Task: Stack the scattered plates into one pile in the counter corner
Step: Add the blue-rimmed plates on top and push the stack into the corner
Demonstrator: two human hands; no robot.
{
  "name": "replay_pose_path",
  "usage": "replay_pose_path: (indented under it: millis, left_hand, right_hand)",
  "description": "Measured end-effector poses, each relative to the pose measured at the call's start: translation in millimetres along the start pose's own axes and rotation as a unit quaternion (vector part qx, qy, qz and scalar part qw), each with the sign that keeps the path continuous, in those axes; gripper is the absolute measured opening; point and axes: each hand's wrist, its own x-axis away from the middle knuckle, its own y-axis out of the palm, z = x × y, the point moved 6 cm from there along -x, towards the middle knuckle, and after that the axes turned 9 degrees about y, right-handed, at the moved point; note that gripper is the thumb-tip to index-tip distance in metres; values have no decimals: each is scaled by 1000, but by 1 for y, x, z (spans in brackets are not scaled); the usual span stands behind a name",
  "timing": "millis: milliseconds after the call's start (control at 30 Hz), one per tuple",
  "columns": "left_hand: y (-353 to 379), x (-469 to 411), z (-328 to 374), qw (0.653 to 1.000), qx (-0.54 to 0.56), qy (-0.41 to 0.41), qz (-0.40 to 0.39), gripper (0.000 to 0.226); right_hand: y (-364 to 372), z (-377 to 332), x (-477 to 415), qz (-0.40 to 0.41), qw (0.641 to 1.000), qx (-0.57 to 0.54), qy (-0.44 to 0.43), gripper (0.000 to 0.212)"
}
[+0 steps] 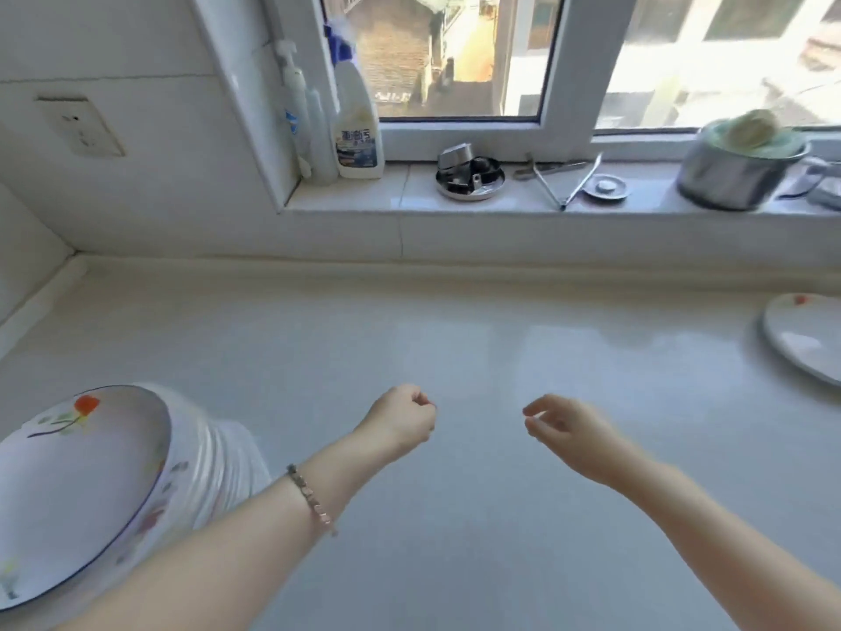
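We see a pile of glossy round floral plates (82, 485) face-up at the surface's (455, 366) near left; another plate (805, 339) lies flat far right. Our left hand (402, 423) is fisted, empty; right hand (566, 430) loosely curled, empty.

One stack of plates (91, 471), one lone plate (805, 339), three bottles (357, 125), one pot (737, 175), two hands (400, 421).

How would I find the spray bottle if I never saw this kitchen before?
Look at the windowsill under the window, and go to its far left end by the wall. The spray bottle is the widest of the white bottles standing there, and the only one with a blue trigger top and a blue label.
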Motion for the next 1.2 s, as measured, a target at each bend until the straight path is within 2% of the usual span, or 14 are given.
replay_pose_path:
  millis: [67,200,400,500,600,767,933,1033,1133,1200]
  left_hand:
    - [52,-23,31,999,30,-30,-20,21]
    - [152,-67,96,995,64,-68,-30,11]
    - [262,-109,171,994,66,-75,-43,12]
    - [286,-126,191,994,71,-80,-26,11]
    - [297,-136,198,992,79,-100,-2,11]
    - [291,-149,205,990,75,-115,32,13]
    - [277,-155,203,989,75,-116,57,18]
    - [272,-152,196,987,81,-121,62,19]
    - [268,-144,188,987,93,-116,60,19]
    - [264,-134,182,987,104,-111,58,19]
  right_hand:
    - [-43,69,-15,16,998,-43,43,15]
    - [-122,199,-41,23,981,-126,147,15]
    - [-212,353,-69,71,914,-270,295,16]
    - [-250,403,-87,134,869,-332,342,33]
    - [-265,434,-105,148,836,-379,369,43]
    - [-280,427,-145,165,743,-558,331,32]
    - [-277,423,-164,192,685,-620,332,45]
    - [-278,418,-156,216,687,-624,303,41]
    - [-285,409,-140,234,721,-591,277,25]
    - [-288,394,-126,230,757,-555,256,18]
